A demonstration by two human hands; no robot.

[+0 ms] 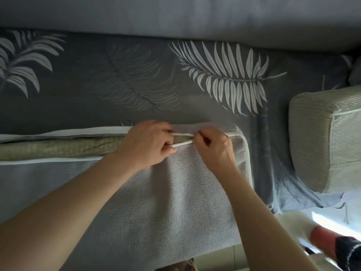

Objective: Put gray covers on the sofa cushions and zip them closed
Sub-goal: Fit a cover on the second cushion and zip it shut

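Gray cover [166, 192] nearest, already over the olive cushion [58, 147]. At its far edge the zipper opening [182, 138] gapes. Left hand [144, 142] pinches both white tapes together to align teeth, I'd say. Right hand [213, 145] pinches at the closed end, likely the slider. Beyond: leaf-print sofa [136, 79]; second, bare cushion [328, 139] right of the cover.

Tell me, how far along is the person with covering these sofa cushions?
Done: the gray cover is already pulled over one cushion. In hand: its zipper opening gapes along the top edge, olive cushion showing; the left hand pinches the white edges together while the right hand works at the closed end. Left: zipping that seam, then covering the bare olive cushion at right.
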